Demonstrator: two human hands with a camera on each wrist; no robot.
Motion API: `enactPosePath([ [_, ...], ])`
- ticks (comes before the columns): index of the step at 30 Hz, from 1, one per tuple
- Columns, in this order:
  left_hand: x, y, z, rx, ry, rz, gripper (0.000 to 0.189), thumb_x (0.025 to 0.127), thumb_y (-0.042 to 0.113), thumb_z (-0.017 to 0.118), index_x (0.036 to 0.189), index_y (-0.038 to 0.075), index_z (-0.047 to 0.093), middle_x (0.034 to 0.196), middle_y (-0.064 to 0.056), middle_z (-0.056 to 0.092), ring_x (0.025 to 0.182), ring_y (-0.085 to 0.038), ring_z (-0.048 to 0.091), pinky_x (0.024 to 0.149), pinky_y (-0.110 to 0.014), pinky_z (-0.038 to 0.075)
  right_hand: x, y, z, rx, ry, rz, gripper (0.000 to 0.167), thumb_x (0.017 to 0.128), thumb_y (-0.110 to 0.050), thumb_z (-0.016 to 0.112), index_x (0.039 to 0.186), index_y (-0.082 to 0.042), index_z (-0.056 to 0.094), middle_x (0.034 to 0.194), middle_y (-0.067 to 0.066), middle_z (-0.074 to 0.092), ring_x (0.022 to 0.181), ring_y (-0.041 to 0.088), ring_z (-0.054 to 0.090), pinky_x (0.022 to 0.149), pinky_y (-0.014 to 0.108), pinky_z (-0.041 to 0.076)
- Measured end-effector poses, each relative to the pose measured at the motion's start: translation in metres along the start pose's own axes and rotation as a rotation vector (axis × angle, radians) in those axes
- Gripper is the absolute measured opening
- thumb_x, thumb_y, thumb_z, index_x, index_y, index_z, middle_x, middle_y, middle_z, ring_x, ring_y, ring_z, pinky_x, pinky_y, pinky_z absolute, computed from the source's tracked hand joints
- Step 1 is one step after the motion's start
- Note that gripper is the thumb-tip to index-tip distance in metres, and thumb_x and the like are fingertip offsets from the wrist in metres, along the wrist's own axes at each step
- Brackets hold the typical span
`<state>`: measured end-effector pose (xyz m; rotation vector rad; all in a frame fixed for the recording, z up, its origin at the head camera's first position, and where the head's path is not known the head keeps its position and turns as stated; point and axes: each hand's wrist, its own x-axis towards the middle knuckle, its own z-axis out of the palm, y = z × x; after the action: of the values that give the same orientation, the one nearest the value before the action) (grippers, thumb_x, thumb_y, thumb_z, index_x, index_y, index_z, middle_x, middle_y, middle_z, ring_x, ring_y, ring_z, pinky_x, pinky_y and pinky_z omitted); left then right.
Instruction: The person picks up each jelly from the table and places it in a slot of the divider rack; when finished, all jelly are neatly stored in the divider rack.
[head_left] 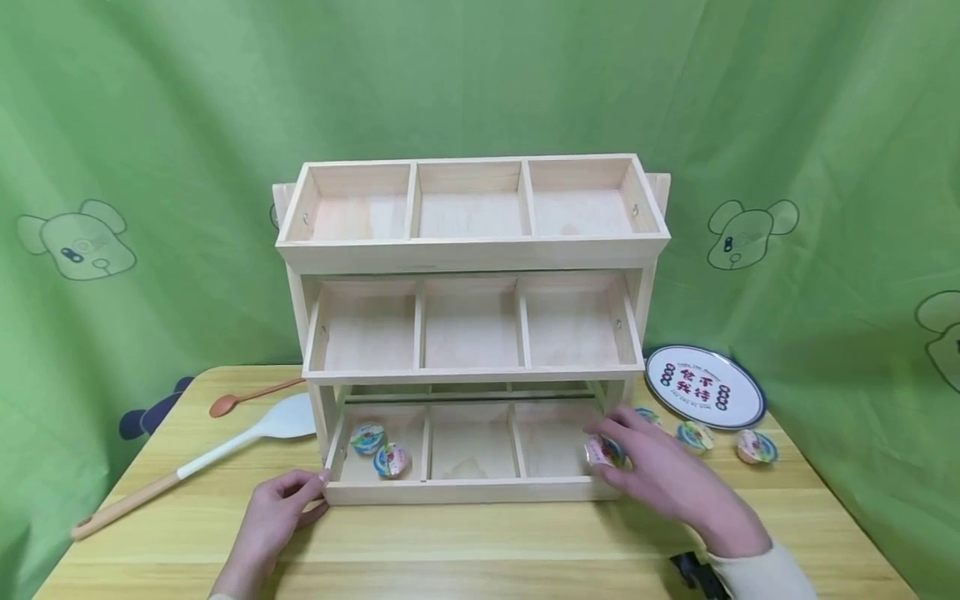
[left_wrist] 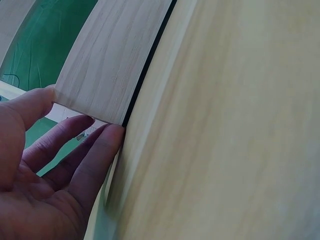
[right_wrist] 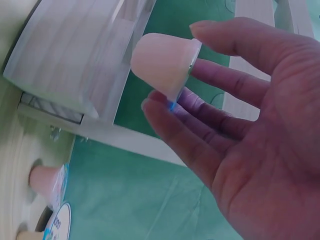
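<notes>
The lidded cup (head_left: 602,451) sits in the grasp of the right hand (head_left: 667,483), at the 3 o'clock end of the bottom tray (head_left: 468,492) (clock positions refer to the head view, centred on that tray). The right hand's fingers pinch this cup at its lid rim; the right wrist view shows the cup body tilted sideways. The left hand (head_left: 279,510) grips the tray's front corner at 8 o'clock, its fingers pinching the board end. Progress is judged as partial: two seated cups (head_left: 379,450) occupy the 9 o'clock compartment, one cup is in hand, and three loose cups (head_left: 694,437) lie on the tabletop (head_left: 480,550) at 3 o'clock, near the plate (head_left: 705,387). Clearance: the bottom tray's side walls and two dividers form raised edges. The middle tray (head_left: 472,377) and top tray (head_left: 472,255) rise at 12 o'clock and appear to restrict entry from above. The widest working room is at 6 o'clock, along the tray front. At 9 o'clock, the white spatula (head_left: 287,418) and red spoon (head_left: 223,406) limit sideways travel; the green curtain (head_left: 480,75) bounds the rear.
</notes>
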<state>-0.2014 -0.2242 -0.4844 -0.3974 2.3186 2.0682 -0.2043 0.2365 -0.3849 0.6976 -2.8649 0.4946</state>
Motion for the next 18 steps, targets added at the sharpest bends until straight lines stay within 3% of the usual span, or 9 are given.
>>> enactPosePath([
  [4,0.001,0.0,0.0,0.0,-0.001,0.004,0.028,0.095,0.013,0.068,0.103,-0.013,0.067,0.107,-0.018,0.06,0.095,-0.018,0.06,0.084,-0.03,0.06,0.007,-0.003,0.003,0.008,-0.018,-0.018,0.045,0.082,-0.025,0.079,0.122,-0.009,0.066,0.11,0.0,0.055,0.089,0.014,0.058,0.072,0.028,0.058],
  [18,0.0,0.0,-0.001,-0.013,-0.007,0.007,0.029,0.095,0.014,0.067,0.103,-0.014,0.066,0.107,-0.018,0.06,0.095,-0.018,0.06,0.084,-0.031,0.06,0.032,-0.019,0.014,0.055,-0.039,-0.085,0.042,0.084,-0.021,0.078,0.122,-0.009,0.065,0.112,0.0,0.055,0.09,0.014,0.058,0.078,0.03,0.058],
])
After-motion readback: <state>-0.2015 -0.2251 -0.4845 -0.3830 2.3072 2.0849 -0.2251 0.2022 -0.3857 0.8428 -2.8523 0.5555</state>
